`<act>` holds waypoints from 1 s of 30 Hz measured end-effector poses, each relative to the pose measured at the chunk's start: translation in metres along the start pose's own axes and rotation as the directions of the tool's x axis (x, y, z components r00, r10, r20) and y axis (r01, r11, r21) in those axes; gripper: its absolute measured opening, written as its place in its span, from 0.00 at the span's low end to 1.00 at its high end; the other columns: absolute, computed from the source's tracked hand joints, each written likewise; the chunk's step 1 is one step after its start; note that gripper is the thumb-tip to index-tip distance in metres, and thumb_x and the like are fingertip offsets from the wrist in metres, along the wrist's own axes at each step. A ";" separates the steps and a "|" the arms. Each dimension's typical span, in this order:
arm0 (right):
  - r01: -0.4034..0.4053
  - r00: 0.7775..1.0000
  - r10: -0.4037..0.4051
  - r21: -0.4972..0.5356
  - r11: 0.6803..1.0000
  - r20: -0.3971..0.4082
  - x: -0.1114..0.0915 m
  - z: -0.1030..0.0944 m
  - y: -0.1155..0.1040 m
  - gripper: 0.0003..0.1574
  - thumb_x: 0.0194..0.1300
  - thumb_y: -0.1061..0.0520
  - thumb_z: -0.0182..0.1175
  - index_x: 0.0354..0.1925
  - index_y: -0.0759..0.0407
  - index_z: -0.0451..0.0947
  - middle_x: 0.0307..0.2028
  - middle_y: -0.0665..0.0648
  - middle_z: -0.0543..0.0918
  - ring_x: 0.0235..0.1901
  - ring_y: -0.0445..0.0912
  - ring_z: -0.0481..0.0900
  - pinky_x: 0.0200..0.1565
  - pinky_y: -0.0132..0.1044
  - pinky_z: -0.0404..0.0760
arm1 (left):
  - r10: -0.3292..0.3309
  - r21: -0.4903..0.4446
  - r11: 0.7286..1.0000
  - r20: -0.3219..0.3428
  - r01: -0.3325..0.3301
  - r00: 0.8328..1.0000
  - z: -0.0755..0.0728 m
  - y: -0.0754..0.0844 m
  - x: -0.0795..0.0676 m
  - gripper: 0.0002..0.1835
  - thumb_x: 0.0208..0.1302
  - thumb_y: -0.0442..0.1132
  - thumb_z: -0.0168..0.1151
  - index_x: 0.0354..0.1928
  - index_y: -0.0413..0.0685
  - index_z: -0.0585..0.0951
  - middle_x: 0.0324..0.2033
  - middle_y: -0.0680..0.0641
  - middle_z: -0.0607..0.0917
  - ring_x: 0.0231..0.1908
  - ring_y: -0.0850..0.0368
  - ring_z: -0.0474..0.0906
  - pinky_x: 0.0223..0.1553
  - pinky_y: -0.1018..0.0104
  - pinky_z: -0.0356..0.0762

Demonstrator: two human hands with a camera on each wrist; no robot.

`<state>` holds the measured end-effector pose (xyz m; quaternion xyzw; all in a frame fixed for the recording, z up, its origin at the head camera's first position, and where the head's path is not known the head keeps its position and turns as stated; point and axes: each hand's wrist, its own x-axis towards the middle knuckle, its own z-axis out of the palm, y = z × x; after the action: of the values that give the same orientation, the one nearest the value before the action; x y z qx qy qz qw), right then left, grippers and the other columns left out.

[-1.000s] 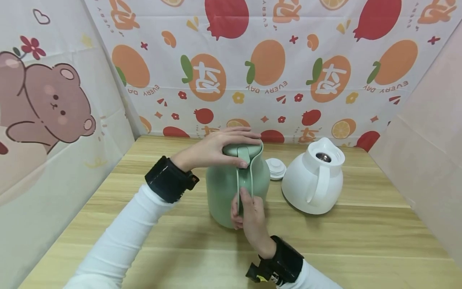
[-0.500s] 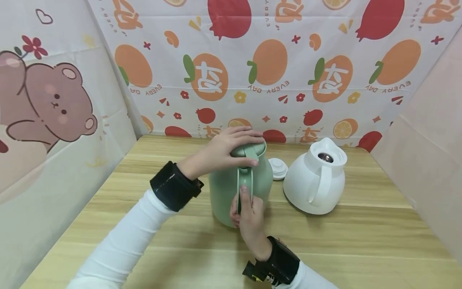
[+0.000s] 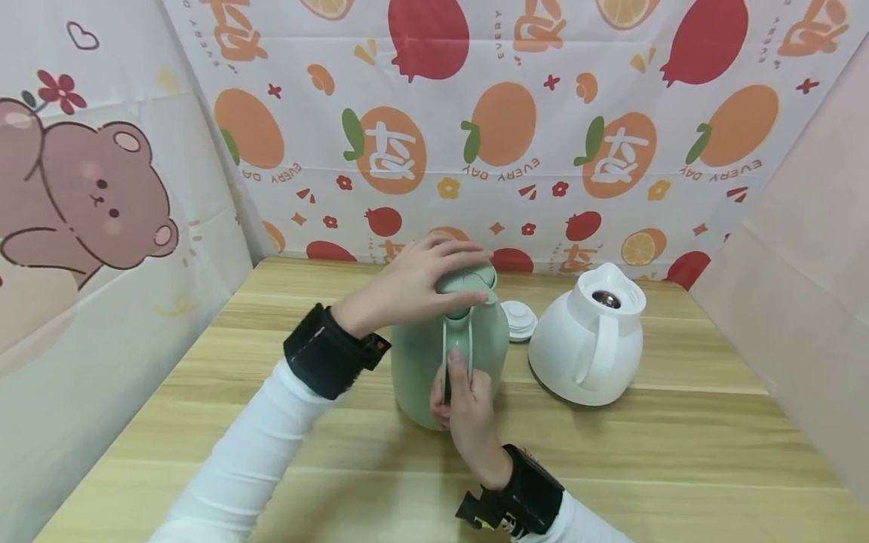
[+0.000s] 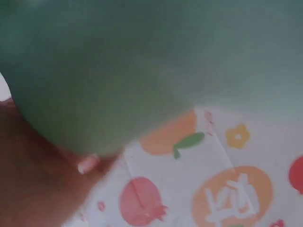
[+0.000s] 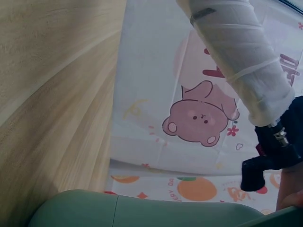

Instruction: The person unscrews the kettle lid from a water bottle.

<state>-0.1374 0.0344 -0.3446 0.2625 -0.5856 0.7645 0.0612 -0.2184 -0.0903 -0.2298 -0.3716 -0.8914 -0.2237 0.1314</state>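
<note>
While the left hand [image 3: 421,285] reaches over the lid [image 3: 465,281], gripping it with fingers across the top and thumb along the near edge, the right hand [image 3: 468,422] curls round the handle [image 3: 459,332] of the green jug [image 3: 414,369], upright on the table [image 3: 326,467] beside the white jug [image 3: 587,358]. Since a second ago, the lid has turned, carrying the left thumb from above the handle to its right.
</note>
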 end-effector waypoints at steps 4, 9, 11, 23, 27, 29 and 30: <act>0.002 1.000 -0.002 -0.008 1.000 0.006 -0.001 0.000 0.000 0.34 0.75 0.50 0.34 0.15 0.67 0.60 0.07 0.59 0.58 0.06 0.46 0.57 0.09 0.35 0.61 | 0.130 -0.219 0.967 -0.028 -0.133 0.991 -0.004 -0.018 -0.006 0.26 0.62 0.44 0.55 0.63 0.49 0.69 0.63 0.50 0.66 0.66 0.56 0.50 0.61 0.49 0.52; 0.016 1.000 -0.016 -0.027 1.000 0.017 -0.002 0.000 -0.001 0.33 0.75 0.52 0.33 0.15 0.66 0.60 0.07 0.59 0.59 0.06 0.49 0.57 0.10 0.35 0.63 | 0.218 -0.297 0.929 -0.045 -0.222 0.975 -0.003 -0.031 -0.010 0.22 0.64 0.42 0.55 0.60 0.47 0.72 0.61 0.50 0.69 0.63 0.58 0.56 0.60 0.55 0.57; 0.019 1.000 -0.018 -0.026 0.999 0.016 -0.002 0.000 -0.001 0.33 0.75 0.52 0.33 0.15 0.67 0.61 0.07 0.59 0.59 0.06 0.47 0.58 0.10 0.35 0.63 | 0.215 -0.291 0.932 -0.030 -0.214 0.976 -0.004 -0.032 -0.011 0.22 0.65 0.46 0.55 0.60 0.49 0.72 0.62 0.51 0.68 0.63 0.60 0.57 0.60 0.55 0.57; 0.035 0.999 -0.035 -0.011 0.999 -0.005 0.000 -0.002 0.000 0.34 0.75 0.50 0.34 0.14 0.67 0.60 0.06 0.58 0.58 0.05 0.48 0.56 0.08 0.35 0.61 | 0.003 -0.157 0.987 -0.090 -0.017 0.996 0.002 -0.007 -0.013 0.24 0.62 0.46 0.59 0.59 0.48 0.73 0.59 0.48 0.70 0.62 0.55 0.59 0.59 0.53 0.57; 0.033 0.999 -0.033 -0.005 0.999 0.000 0.000 -0.001 0.000 0.34 0.75 0.51 0.34 0.14 0.67 0.60 0.06 0.59 0.58 0.05 0.47 0.56 0.08 0.35 0.60 | -0.063 -0.045 0.997 -0.171 0.056 0.983 0.008 0.005 -0.013 0.24 0.60 0.48 0.61 0.57 0.47 0.76 0.56 0.47 0.73 0.59 0.52 0.63 0.59 0.53 0.58; 0.035 0.999 -0.035 -0.005 0.999 0.004 0.000 -0.001 0.000 0.34 0.75 0.51 0.33 0.14 0.67 0.60 0.06 0.59 0.58 0.05 0.48 0.56 0.08 0.35 0.60 | -0.091 0.018 0.995 -0.207 0.097 0.974 0.010 0.010 -0.013 0.24 0.59 0.51 0.61 0.55 0.47 0.77 0.54 0.46 0.75 0.57 0.50 0.66 0.58 0.53 0.58; 0.035 0.999 -0.035 -0.005 0.999 0.005 0.000 -0.001 0.000 0.34 0.75 0.52 0.33 0.14 0.67 0.60 0.06 0.59 0.58 0.05 0.48 0.55 0.08 0.35 0.61 | -0.108 0.045 0.992 -0.220 0.120 0.969 0.011 0.013 -0.012 0.24 0.58 0.52 0.62 0.54 0.48 0.78 0.53 0.46 0.76 0.55 0.48 0.67 0.57 0.53 0.60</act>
<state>-0.1378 0.0355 -0.3453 0.2745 -0.5831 0.7611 0.0738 -0.2014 -0.0843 -0.2407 -0.2891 -0.8976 -0.2444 0.2257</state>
